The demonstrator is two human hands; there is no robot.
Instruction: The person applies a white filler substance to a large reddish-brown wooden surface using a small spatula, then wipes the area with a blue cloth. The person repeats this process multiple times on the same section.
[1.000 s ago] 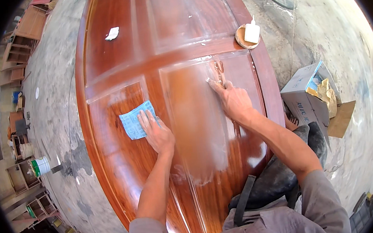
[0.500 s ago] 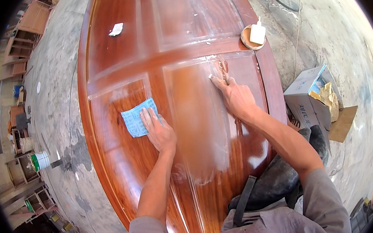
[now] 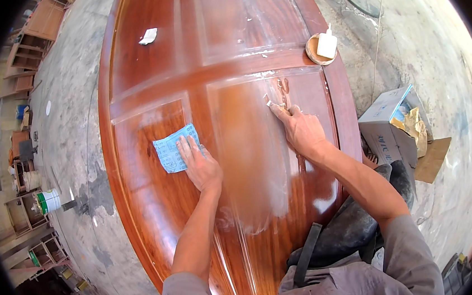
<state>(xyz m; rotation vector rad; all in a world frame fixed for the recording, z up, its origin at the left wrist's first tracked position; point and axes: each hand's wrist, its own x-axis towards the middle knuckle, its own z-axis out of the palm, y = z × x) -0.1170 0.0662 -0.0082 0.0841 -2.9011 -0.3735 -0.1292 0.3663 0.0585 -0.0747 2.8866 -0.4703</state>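
Note:
A reddish-brown panelled wooden door (image 3: pixel 179 237) lies flat in front of me, glossy with dull whitish patches. My left hand (image 3: pixel 201 164) lies on it, fingers stretched out over a blue printed sheet (image 3: pixel 167 152) that looks like the back of sandpaper. Farther right, my right hand (image 3: pixel 305 133) is closed with its index finger pointing forward. At that fingertip is a small white folded piece (image 3: pixel 267 98), touching the door beside a carved groove or dark wet-looking mark (image 3: pixel 283 87). The thumb and curled fingers are partly hidden.
A white squeeze bottle (image 3: pixel 326 44) rests in a round dish (image 3: pixel 313 51) at the door's right edge. White scraps (image 3: pixel 148 36) lie on the door. Right of it stands an open cardboard box (image 3: pixel 388 123). A paint can (image 3: pixel 49 201) and wooden frames (image 3: pixel 28 213) are at left.
My right hand has shifted very slightly nearer and to the right, with the small white piece at its fingertip. My left hand stays on the blue sheet.

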